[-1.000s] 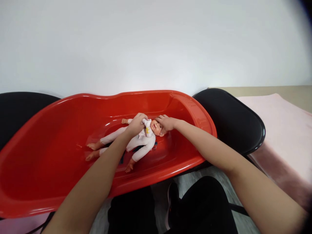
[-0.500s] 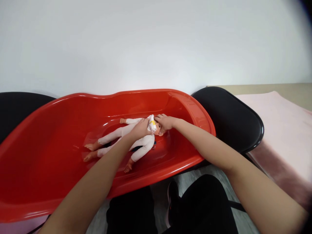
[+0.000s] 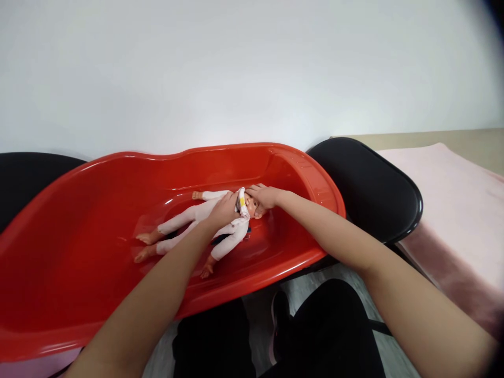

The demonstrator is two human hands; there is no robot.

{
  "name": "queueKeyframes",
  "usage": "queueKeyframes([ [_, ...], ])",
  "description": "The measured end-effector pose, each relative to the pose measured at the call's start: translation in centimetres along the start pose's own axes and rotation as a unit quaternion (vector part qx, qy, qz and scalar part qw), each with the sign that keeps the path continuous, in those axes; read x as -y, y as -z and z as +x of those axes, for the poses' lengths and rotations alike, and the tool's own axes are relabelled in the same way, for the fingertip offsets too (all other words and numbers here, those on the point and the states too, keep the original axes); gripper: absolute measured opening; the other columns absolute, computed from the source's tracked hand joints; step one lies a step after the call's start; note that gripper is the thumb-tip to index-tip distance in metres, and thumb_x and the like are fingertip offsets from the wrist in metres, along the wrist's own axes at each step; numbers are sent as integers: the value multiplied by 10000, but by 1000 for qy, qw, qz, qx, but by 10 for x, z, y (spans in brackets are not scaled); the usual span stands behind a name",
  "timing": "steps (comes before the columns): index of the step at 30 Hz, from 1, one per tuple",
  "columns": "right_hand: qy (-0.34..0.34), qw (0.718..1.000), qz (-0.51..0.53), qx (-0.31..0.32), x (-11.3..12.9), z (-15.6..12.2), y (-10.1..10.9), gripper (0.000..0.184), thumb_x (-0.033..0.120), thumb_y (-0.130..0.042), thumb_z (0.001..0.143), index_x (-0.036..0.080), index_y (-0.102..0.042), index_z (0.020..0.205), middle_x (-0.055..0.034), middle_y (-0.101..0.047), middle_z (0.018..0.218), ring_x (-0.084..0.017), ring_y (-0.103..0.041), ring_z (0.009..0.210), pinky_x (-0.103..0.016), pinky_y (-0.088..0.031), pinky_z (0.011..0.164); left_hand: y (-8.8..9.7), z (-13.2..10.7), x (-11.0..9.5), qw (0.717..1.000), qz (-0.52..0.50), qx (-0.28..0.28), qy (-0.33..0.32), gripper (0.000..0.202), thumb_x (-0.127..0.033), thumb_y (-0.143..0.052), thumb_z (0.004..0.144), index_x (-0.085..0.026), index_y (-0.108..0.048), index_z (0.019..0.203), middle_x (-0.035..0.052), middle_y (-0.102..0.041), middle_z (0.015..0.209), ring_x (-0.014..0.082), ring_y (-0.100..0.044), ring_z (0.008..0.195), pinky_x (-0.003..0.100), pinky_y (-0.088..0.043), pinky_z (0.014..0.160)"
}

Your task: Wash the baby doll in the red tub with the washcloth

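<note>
A baby doll (image 3: 205, 223) in a white suit lies on its back in a red plastic baby tub (image 3: 98, 210), head to the right. My left hand (image 3: 223, 209) is closed on a small white cloth (image 3: 243, 206) with a yellow mark and presses it against the doll's face. My right hand (image 3: 264, 196) lies over the top of the doll's head, fingers curved around it and hiding most of the head.
The tub rests across two black chair seats, one at the left (image 3: 27, 173) and one at the right (image 3: 370, 191). A pink towel (image 3: 452, 210) covers a surface at the right. A white wall stands behind. My dark-clothed legs (image 3: 315, 336) are below the tub.
My left hand has slid the cloth from the doll's chest up onto its face. My right hand stays on the doll's head.
</note>
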State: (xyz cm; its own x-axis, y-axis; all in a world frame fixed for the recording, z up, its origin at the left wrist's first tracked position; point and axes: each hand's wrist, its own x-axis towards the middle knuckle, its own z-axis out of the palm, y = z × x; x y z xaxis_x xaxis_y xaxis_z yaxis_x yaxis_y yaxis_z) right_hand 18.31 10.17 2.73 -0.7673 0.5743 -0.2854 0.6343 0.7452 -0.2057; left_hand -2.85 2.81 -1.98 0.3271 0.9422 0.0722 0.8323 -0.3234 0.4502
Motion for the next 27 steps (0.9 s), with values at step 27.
queueKeyframes([
  [27, -22, 1000, -5, 13, 1, 1, 4, 920, 449, -907, 709, 190, -507, 1496, -170, -500, 1539, -403, -471, 1424, -515, -467, 1157, 21, -3, 5, 985, 173, 0, 25, 268, -141, -530, 931, -182, -724, 1111, 155, -709, 1181, 338, -645, 1140, 465, -488, 1013],
])
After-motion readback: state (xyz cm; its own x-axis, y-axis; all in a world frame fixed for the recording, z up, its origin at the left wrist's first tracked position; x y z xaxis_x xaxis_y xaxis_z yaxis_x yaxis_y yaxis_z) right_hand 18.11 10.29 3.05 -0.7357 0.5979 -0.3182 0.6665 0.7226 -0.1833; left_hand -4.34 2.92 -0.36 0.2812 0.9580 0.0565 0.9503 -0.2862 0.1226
